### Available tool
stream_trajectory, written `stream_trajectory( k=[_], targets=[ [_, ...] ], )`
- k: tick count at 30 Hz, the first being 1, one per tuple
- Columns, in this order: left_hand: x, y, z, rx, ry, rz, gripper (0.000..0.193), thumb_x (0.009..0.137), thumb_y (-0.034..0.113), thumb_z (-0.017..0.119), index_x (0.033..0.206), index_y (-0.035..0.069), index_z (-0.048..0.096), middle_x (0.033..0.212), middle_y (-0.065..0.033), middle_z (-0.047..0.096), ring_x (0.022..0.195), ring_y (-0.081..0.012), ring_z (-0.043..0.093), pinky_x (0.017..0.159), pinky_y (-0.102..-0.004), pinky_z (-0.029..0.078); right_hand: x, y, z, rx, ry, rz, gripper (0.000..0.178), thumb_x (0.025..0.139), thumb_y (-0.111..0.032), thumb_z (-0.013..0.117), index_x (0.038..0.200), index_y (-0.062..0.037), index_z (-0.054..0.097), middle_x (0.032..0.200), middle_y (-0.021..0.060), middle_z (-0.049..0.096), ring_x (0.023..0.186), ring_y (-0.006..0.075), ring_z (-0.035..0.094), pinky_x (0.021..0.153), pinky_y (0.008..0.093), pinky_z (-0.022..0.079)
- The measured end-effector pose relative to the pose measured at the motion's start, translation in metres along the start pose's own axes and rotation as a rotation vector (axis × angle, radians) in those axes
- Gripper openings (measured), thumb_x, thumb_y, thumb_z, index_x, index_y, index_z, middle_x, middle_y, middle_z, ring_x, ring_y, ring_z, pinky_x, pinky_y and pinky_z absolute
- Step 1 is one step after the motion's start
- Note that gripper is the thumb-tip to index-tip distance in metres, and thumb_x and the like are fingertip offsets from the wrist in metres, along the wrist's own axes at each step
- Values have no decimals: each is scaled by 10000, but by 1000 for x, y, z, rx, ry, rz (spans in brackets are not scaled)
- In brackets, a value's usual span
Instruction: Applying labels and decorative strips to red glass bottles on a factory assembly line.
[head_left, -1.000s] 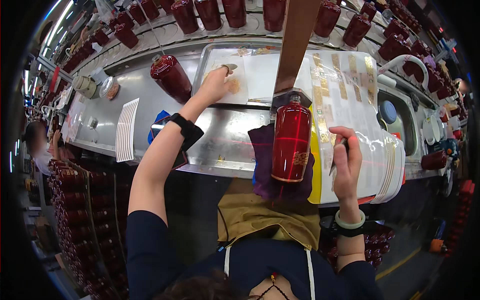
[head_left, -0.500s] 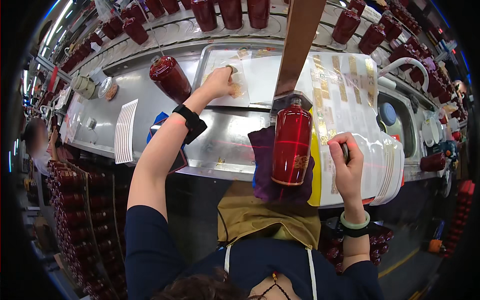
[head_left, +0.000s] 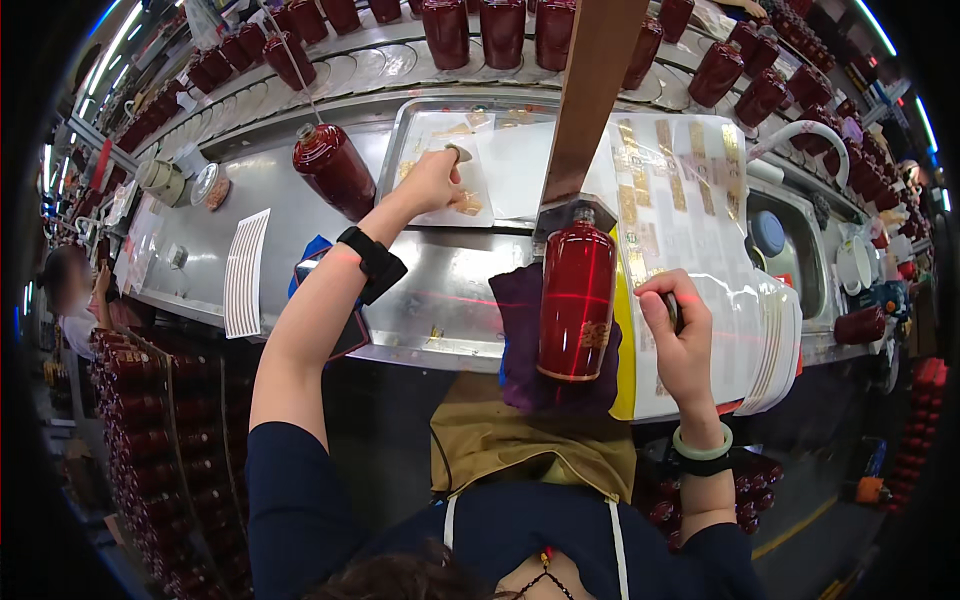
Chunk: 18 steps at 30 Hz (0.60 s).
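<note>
My left hand [head_left: 430,183] bends over the white paper with small gold decals [head_left: 468,204] in a shallow metal tray [head_left: 401,128]. A small dark rounded piece [head_left: 458,152] sticks out of its closed fingers; its kind is unclear. Closed round another dark, rounded-edged piece [head_left: 675,312], my right hand [head_left: 686,345] is over the sheet of gold decals [head_left: 690,230]. Between the hands a glossy dark red bottle [head_left: 577,305] lies on a purple cloth [head_left: 512,320], neck away from me, a red laser cross on it. Gold marking shows near its base.
A second red bottle [head_left: 335,172] stands left of the tray. A brown post [head_left: 590,95] rises behind the lying bottle. Farther back, a conveyor [head_left: 390,50] carries several bottles. A striped sheet [head_left: 246,275] lies at left; a sink [head_left: 806,265] sits at right.
My left hand has shifted slightly over the decals in the tray. My right hand stays beside the bottle, still closed. Bottles on the conveyor have moved right.
</note>
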<state>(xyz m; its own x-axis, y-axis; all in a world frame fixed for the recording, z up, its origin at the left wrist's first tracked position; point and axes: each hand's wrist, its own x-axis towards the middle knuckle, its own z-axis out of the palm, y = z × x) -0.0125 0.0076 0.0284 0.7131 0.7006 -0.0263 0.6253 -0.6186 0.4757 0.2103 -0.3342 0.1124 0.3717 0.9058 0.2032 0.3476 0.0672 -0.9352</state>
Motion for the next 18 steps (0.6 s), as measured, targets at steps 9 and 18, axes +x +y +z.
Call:
stream_trajectory(
  k=[9,18],
  targets=[
    [-10,22,-40,-309,-8,-33,538,879,-48,644,1397,-94,508,992,-143,758,919,-182,716,858,-315,549,42,-5,-14,-35,37,4,97,1011,-109,643,989,-14,642,820,-45,551,720,36,411,638,211,338],
    [-25,61,-62,-760,102,11,271,953,85,687,1141,-93,603,1063,-144,754,977,-151,699,893,-307,542,83,-21,-18,-113,80,-97,127,1014,-142,648,1022,-18,673,826,-39,559,734,38,436,647,212,351]
  ],
)
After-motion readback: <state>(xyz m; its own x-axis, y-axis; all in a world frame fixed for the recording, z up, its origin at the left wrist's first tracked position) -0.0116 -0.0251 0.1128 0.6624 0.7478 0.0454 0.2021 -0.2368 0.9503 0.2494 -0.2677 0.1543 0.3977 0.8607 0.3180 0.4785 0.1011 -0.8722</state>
